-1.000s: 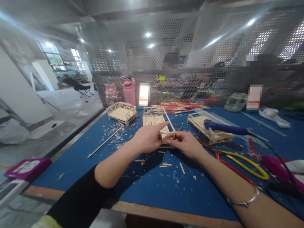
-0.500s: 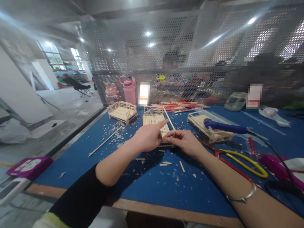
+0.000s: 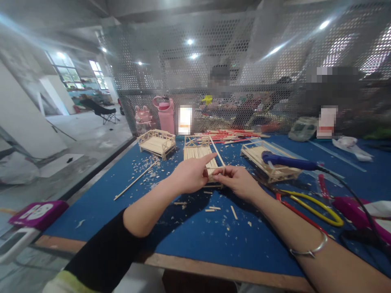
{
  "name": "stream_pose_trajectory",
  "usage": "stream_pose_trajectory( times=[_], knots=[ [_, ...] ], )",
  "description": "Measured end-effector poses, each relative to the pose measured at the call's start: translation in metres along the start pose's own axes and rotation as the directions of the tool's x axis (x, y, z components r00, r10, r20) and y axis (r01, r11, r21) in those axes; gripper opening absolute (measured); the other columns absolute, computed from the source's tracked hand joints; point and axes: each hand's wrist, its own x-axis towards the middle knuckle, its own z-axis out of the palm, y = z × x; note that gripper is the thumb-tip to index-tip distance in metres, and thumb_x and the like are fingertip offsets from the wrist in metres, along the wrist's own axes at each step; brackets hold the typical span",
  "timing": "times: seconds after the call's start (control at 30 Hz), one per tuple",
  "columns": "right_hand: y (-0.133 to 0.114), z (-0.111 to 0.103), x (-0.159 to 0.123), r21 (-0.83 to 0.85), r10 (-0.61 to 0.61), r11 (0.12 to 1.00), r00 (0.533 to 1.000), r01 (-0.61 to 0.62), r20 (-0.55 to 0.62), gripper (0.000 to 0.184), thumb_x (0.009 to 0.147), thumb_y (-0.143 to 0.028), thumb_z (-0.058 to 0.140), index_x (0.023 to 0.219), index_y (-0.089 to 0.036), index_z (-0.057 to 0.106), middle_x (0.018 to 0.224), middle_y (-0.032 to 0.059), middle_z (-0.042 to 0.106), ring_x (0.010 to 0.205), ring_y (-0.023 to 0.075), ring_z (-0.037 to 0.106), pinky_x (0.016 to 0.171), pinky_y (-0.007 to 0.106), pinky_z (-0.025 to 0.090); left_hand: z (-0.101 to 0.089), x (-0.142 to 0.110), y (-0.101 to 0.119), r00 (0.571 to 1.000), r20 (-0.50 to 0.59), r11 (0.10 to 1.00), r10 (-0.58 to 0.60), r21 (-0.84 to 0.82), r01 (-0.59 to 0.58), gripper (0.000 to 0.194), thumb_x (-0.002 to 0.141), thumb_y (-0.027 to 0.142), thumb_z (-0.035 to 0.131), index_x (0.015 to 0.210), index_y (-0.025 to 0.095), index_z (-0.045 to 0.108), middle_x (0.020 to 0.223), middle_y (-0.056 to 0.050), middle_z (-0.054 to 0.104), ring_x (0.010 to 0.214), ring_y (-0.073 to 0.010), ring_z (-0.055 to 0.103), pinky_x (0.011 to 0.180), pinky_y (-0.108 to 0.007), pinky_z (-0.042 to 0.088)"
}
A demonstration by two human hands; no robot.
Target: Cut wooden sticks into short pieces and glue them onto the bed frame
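A small bed-like model of pale wooden sticks point(image 3: 195, 153) stands in the middle of the blue table. My left hand point(image 3: 191, 175) is closed at its near end, index finger stretched out over the slats. From the other side, my right hand point(image 3: 238, 181) pinches the near right corner, thumb against fingers. Both hands' fingertips almost meet at a thin crosspiece there, and they partly hide it. One long stick point(image 3: 217, 150) slants along the model's right side.
Similar stick models stand at left point(image 3: 157, 143) and right point(image 3: 259, 156). A blue corded tool point(image 3: 290, 162) rests on the right one. Yellow-and-red-handled pliers point(image 3: 317, 207) lie near my right forearm. Red-tipped sticks point(image 3: 232, 135) and a pink bottle point(image 3: 165, 116) are behind, before a perforated screen point(image 3: 171, 77).
Both hands keep almost the same hold at the model's near end. The view has shifted very slightly; nothing else visibly differs.
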Motion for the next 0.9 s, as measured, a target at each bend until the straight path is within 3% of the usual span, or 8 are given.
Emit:
stream_pose_trajectory(
  times=[0.2, 0.3, 0.4, 0.47, 0.53, 0.67, 0.77, 0.9],
  knots=[
    [0.003, 0.0, 0.001, 0.003, -0.01, 1.0, 1.0, 0.01, 0.019, 0.036, 0.062, -0.05, 0.064, 0.075, -0.016, 0.066, 0.053, -0.0038, 0.047, 0.051, 0.0095, 0.036, 0.051, 0.026, 0.029, -0.019, -0.005, -0.007, 0.998, 0.051, 0.983, 0.044, -0.18, -0.034, 0.08, 0.068, 0.019, 0.053, 0.144, 0.016, 0.026, 0.101, -0.008, 0.066, 0.082, -0.0184, 0.06, 0.071, -0.028, 0.046],
    [0.005, 0.0, 0.002, 0.003, -0.018, 1.0, 1.0, 0.018, 0.014, 0.035, 0.062, -0.049, 0.063, 0.074, -0.017, 0.066, 0.054, -0.0033, 0.048, 0.051, 0.0099, 0.038, 0.052, 0.026, 0.03, -0.029, -0.005, -0.012, 0.992, -0.121, 0.957, -0.024, -0.291, -0.012, 0.061, 0.075, 0.023, 0.049, 0.135, 0.014, 0.041, 0.096, -0.006, 0.064, 0.08, -0.0153, 0.058, 0.073, -0.028, 0.046],
    [0.006, 0.0, 0.002, -0.008, -0.025, 1.0, 1.0, 0.025, 0.0, 0.031, 0.063, -0.047, 0.063, 0.073, -0.017, 0.066, 0.052, -0.0044, 0.046, 0.05, 0.0091, 0.036, 0.05, 0.026, 0.029, -0.029, -0.003, -0.015, 0.946, -0.304, 0.941, -0.113, -0.34, 0.003, 0.042, 0.082, 0.026, 0.046, 0.122, 0.014, 0.054, 0.081, -0.004, 0.065, 0.067, -0.0123, 0.055, 0.067, -0.026, 0.045],
    [0.006, 0.0, 0.002, -0.015, -0.029, 0.999, 1.0, 0.029, -0.003, 0.03, 0.064, -0.045, 0.063, 0.073, -0.017, 0.066, 0.051, -0.0049, 0.045, 0.049, 0.009, 0.035, 0.05, 0.026, 0.028, -0.025, -0.002, -0.015, 0.949, -0.304, 0.956, -0.08, -0.293, -0.013, 0.034, 0.083, 0.025, 0.049, 0.114, 0.015, 0.06, 0.078, -0.003, 0.067, 0.069, -0.0124, 0.058, 0.071, -0.027, 0.046],
    [0.006, -0.001, 0.002, -0.019, -0.035, 0.999, 0.999, 0.035, 0.002, 0.03, 0.064, -0.045, 0.062, 0.073, -0.017, 0.066, 0.052, -0.0045, 0.047, 0.05, 0.0094, 0.037, 0.051, 0.026, 0.029, -0.019, -0.001, -0.011, 0.974, -0.226, 0.972, 0.015, -0.223, -0.067, 0.033, 0.083, 0.024, 0.051, 0.114, 0.018, 0.061, 0.09, -0.004, 0.07, 0.082, -0.0141, 0.062, 0.08, -0.028, 0.046],
    [0.007, -0.001, 0.003, -0.021, -0.054, 0.998, 0.998, 0.054, 0.017, 0.028, 0.065, -0.044, 0.061, 0.071, -0.017, 0.066, 0.057, -0.0018, 0.054, 0.055, 0.0116, 0.045, 0.055, 0.027, 0.034, -0.007, -0.001, 0.001, 0.994, -0.074, 0.996, 0.084, -0.003, -0.085, 0.06, 0.077, 0.032, 0.062, 0.133, 0.016, 0.044, 0.113, -0.011, 0.066, 0.102, -0.0244, 0.06, 0.085, -0.036, 0.045],
    [0.008, -0.002, 0.003, -0.024, -0.065, 0.998, 0.998, 0.065, 0.02, 0.026, 0.067, -0.042, 0.061, 0.07, -0.017, 0.066, 0.059, -0.0004, 0.058, 0.058, 0.0128, 0.049, 0.056, 0.026, 0.036, 0.001, 0.002, 0.008, 0.995, -0.076, 0.987, 0.067, 0.153, -0.055, 0.063, 0.081, 0.027, 0.055, 0.138, 0.014, 0.035, 0.1, -0.011, 0.071, 0.097, -0.0269, 0.062, 0.086, -0.041, 0.043],
    [0.009, -0.002, 0.003, -0.024, -0.075, 0.997, 0.997, 0.075, 0.024, 0.025, 0.067, -0.041, 0.062, 0.071, -0.016, 0.068, 0.06, -0.0005, 0.06, 0.059, 0.0131, 0.05, 0.056, 0.026, 0.038, 0.007, 0.006, 0.011, 0.994, -0.1, 0.977, 0.045, 0.212, -0.023, 0.062, 0.086, 0.025, 0.049, 0.142, 0.015, 0.025, 0.088, -0.008, 0.073, 0.092, -0.0251, 0.065, 0.092, -0.047, 0.036]
  ],
)
